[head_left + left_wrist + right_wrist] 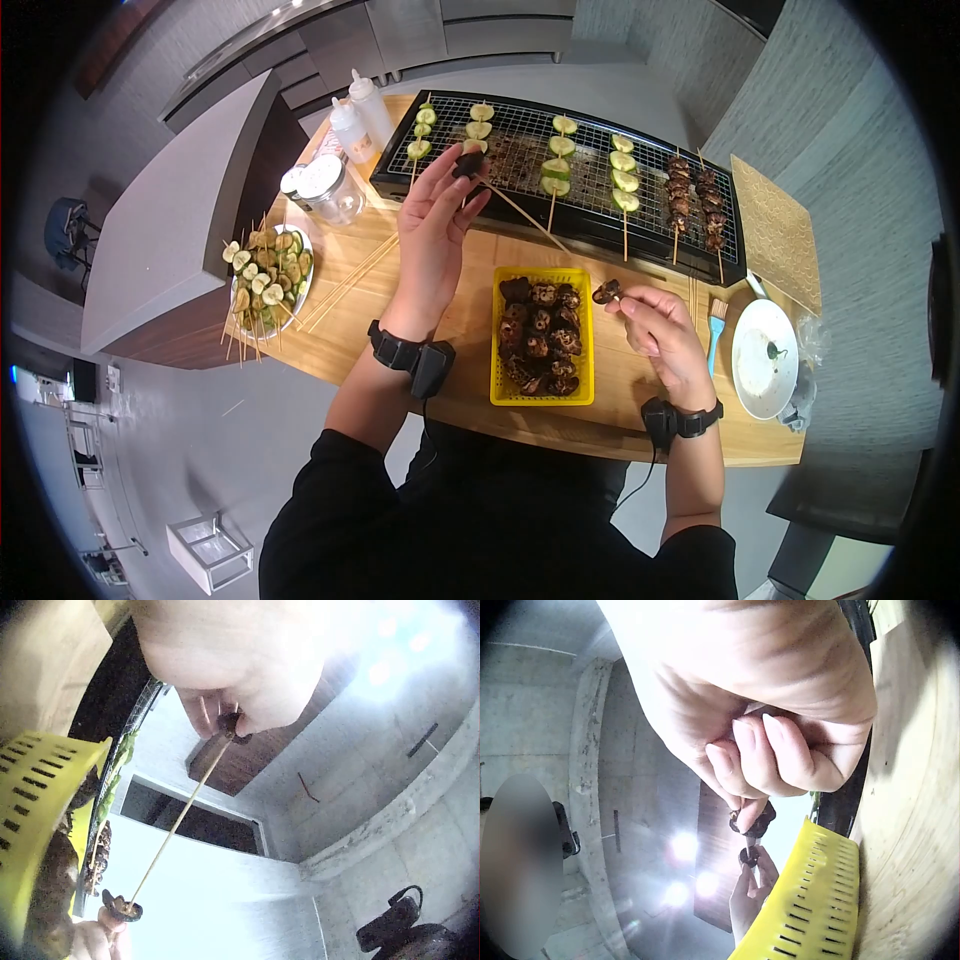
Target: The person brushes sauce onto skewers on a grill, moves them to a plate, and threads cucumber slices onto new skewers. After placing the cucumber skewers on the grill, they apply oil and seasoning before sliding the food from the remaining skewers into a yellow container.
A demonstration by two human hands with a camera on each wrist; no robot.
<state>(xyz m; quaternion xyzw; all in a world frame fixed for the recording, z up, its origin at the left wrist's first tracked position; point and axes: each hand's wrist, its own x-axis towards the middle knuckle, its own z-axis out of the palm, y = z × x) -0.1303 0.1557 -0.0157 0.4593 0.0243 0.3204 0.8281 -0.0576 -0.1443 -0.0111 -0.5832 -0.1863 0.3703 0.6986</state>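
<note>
My left hand (432,230) is raised over the near edge of the grill and pinches a dark mushroom (467,165) at the upper end of a thin bamboo skewer (522,214). The skewer slants down to the right, its free end pointing at my right hand (668,335). Between thumb and fingertips, that hand pinches another brown mushroom (606,291), with a gap to the skewer's end in the head view. In the left wrist view the skewer (180,817) overlaps this mushroom (120,907). A yellow basket (590,340) of cracked-top mushrooms stands between my hands.
A black grill (470,212) carries zucchini skewers (624,175) and mushroom skewers (678,195). Bare skewers (350,285) and a plate of skewered slices (270,280) are at left, near a jar (335,190) and bottles (352,130). A blue brush (716,335) and white plate (750,385) lie right.
</note>
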